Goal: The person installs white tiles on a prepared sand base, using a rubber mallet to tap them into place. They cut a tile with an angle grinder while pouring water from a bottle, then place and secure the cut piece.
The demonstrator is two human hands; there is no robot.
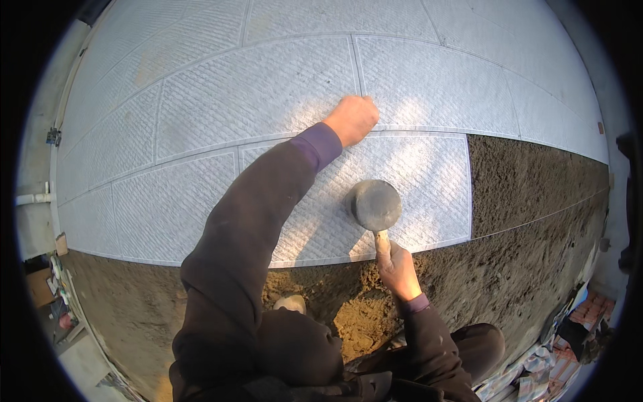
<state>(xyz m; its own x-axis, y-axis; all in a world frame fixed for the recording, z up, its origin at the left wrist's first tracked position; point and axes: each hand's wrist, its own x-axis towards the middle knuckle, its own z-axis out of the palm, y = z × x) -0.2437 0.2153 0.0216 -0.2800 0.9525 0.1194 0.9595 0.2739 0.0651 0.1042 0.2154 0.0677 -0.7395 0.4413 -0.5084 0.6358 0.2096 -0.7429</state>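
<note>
My right hand [400, 273] is wrapped round the short pale handle of a rubber mallet [377, 205]. The mallet's round dark grey head is over a light grey ridged paving tile [429, 194]; whether it touches the tile I cannot tell. Stretched out farther, my left hand [355, 119] is closed like a fist. It is at the joint between that tile and the row behind, and anything inside its fingers is hidden. More grey tiles [254, 94] in staggered rows cover the far side, with narrow joints between them.
Dark loose mortar bed [529, 177] lies right of the tile, crossed by a thin string line [549, 216]. Yellowish sand [365, 325] is heaped before my knees. Reddish bricks [593, 311] and crumpled sheeting lie at the lower right. A white pipe [33, 199] juts from the left wall.
</note>
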